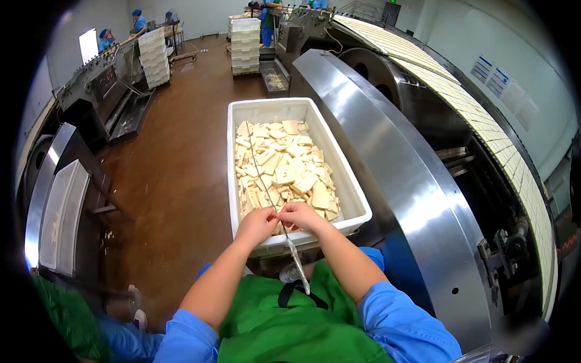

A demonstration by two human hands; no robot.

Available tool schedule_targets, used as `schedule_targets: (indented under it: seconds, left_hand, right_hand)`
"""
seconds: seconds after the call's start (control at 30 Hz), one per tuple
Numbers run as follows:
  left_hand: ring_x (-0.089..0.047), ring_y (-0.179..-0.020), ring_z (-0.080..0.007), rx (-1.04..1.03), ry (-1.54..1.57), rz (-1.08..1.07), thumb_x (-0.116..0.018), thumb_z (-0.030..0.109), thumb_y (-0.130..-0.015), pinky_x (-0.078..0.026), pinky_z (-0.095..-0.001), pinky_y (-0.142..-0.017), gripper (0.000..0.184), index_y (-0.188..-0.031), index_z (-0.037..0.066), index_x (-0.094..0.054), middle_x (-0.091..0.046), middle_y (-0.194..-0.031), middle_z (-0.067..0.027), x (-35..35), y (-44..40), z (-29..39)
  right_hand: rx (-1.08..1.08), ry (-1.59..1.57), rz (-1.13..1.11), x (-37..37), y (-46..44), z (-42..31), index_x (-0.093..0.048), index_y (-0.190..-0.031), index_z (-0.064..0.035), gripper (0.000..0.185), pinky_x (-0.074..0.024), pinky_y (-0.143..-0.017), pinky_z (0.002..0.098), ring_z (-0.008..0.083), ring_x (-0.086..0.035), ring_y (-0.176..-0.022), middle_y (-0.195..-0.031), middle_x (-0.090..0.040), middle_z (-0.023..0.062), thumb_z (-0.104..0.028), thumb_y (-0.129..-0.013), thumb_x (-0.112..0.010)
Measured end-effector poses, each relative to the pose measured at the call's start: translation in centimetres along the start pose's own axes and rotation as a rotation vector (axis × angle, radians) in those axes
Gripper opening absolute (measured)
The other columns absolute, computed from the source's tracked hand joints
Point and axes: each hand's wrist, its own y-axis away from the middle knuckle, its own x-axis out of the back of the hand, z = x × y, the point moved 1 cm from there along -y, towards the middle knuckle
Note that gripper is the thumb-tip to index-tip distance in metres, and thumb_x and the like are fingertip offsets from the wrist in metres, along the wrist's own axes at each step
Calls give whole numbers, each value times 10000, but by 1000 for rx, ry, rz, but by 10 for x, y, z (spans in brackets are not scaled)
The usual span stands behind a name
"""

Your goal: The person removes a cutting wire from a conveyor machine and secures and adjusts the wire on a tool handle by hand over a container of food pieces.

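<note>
We see both hands brought together over the near rim of the white plastic tub (345, 225), the left hand (258, 224) and the right hand (299, 216) meeting fingertip to fingertip on a thin dark rod (260, 174). Each grip looks closed, with the rod pinched between bent fingers; the fingertips overlap, so we cannot tell which of them bears most on it.

The relation that matters to us is the rod's long axis: it runs away from the body and slants leftward, from the pale wrapped handle (298, 265) on our side of the rim to the tub's far left corner. The grip sits partway along — most of the bare shaft reaches out beyond it, while the handle hangs back toward the green apron (290, 345). The handle lies between the forearms, nearer the right one; at the pinch itself, neither hand is clearly nearer.

Below the shaft, broken flat pale pieces (293, 172) lie heaped in the tub. Whether the shaft touches them or passes just above, we cannot tell. The curved steel cover (393, 157) stands just beside the tub, on the right.
</note>
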Motion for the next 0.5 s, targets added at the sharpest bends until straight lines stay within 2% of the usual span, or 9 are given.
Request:
schedule_targets:
  seconds: [0.07, 0.1, 0.17, 0.23, 0.37, 0.4, 0.43, 0.5]
  left_hand:
    - [-638, -796, -268, -31, 27, -7, -635, 249, -836, -498, -371, -710, 208, -914, 60, -669, -673, -864, -133, -2, -4, -5]
    - [-635, -796, -267, 37, 53, -21, -630, 242, -843, -495, -368, -710, 203, -912, 54, -666, -672, -866, -137, -2, -5, -3]
    - [-634, -783, -259, -24, 67, -17, -626, 235, -851, -494, -362, -710, 198, -910, 50, -665, -672, -859, -138, -9, -12, -16]
    - [-625, -753, -242, 7, 137, -26, -623, 223, -858, -490, -346, -704, 188, -919, 50, -664, -671, -843, -131, -7, -10, -14]
    - [-596, -707, -169, 1, 174, -14, -630, 198, -859, -478, -315, -669, 175, -905, 30, -638, -643, -767, -95, -6, -10, -13]
    - [-580, -689, -125, 1, 200, -28, -624, 191, -872, -476, -290, -647, 172, -895, 21, -623, -628, -747, -59, -6, -10, -14]
    - [-580, -689, -125, 13, 196, -33, -624, 191, -872, -476, -290, -647, 172, -895, 21, -623, -628, -747, -59, -7, -10, -16]
    - [-564, -674, -103, 93, 483, -95, -608, 185, -892, -473, -261, -629, 168, -906, 17, -616, -622, -761, -24, -8, -14, -18]
  right_hand:
    - [31, 32, 20, 1, -2, 1, -616, -780, -94, 261, -465, -557, 244, 76, -563, -639, -696, -599, -17, -333, -860, -682]
    - [43, 34, 36, 1, -2, 2, -620, -784, -94, 260, -467, -557, 245, 76, -564, -641, -698, -603, -14, -335, -859, -681]
    - [24, 49, 44, 1, -4, 2, -629, -795, -93, 264, -475, -564, 248, 79, -569, -645, -707, -611, -8, -345, -862, -671]
    - [11, 51, 49, 1, -9, 8, -648, -810, -70, 318, -504, -578, 274, 104, -606, -655, -723, -641, 18, -384, -857, -626]
    - [-26, -37, 95, 1, -3, 0, -634, -805, -67, 387, -479, -556, 266, 100, -587, -645, -714, -628, 8, -439, -895, -581]
    - [-32, -68, 89, 2, -4, 1, -630, -824, -62, 390, -474, -556, 263, 101, -581, -644, -711, -623, 8, -437, -908, -563]
    - [-37, -110, 107, 2, -5, 3, -628, -852, -64, 382, -471, -553, 258, 99, -580, -640, -719, -623, 9, -434, -912, -559]
    - [-6, -144, 109, 4, -6, 4, -636, -900, -63, 345, -468, -569, 249, 97, -582, -660, -744, -629, 12, -397, -922, -553]
